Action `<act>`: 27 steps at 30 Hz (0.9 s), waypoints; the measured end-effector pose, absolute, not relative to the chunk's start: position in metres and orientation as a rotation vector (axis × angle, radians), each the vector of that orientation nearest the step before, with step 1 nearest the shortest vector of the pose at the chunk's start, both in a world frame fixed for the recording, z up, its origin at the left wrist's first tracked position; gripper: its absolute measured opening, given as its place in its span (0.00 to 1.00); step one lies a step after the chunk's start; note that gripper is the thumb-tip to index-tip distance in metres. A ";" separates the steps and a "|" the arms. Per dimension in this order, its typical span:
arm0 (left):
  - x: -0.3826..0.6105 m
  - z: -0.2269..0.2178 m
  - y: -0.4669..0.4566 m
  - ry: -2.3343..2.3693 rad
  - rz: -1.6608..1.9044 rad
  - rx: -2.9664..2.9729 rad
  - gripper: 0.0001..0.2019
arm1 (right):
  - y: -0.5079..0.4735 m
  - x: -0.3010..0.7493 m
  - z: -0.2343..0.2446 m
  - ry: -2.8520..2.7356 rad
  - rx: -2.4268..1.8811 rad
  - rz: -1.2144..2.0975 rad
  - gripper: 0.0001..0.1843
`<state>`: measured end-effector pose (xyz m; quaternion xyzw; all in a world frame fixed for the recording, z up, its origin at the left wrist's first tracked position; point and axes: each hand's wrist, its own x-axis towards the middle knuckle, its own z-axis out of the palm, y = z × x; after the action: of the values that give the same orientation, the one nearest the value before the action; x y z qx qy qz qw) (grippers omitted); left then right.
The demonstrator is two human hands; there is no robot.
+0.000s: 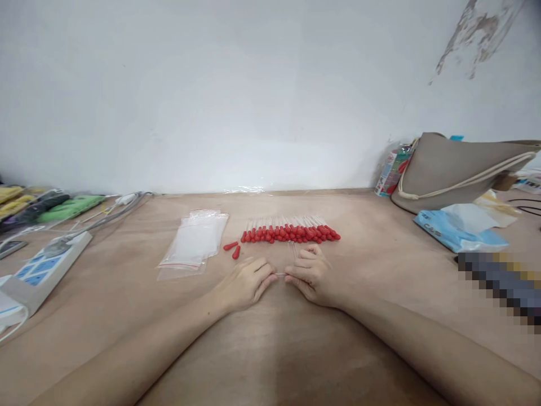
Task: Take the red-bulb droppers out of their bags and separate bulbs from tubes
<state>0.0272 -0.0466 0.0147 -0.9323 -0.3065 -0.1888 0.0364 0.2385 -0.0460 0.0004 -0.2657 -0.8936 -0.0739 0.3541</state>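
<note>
Between my two hands a thin clear dropper tube lies crosswise, its ends hidden by my fingers. My left hand pinches its left end, and my right hand pinches the other. Just beyond my right fingers rest a couple of loose clear tubes, partly covered by that hand. A dense row of droppers with red rubber bulbs lies past them, bulbs towards me and clear stems towards the wall. Two loose red bulbs sit left of the row, beyond my left hand.
Clear zip bags are stacked at left. Further left are a power strip, cables and green and yellow packets. At right stand a grey bag, a printed container and a blue tissue pack. A wall closes off the back.
</note>
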 end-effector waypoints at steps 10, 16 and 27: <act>0.020 0.017 -0.050 -1.068 -0.501 -3.104 0.14 | -0.056 0.241 0.007 -2.318 -0.569 -0.555 0.07; 0.017 0.017 -0.054 -1.029 -0.549 -3.152 0.13 | -0.057 0.248 0.007 -2.317 -0.511 -0.678 0.09; -0.016 0.043 -0.011 -1.758 -0.998 -2.429 0.17 | -0.039 0.257 0.010 -2.073 -1.057 -0.485 0.12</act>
<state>-0.0163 -0.0114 0.0430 -0.7686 -0.5562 -0.3159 -0.0093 0.2569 -0.0387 0.0097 -0.4125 -0.8092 -0.1894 0.3732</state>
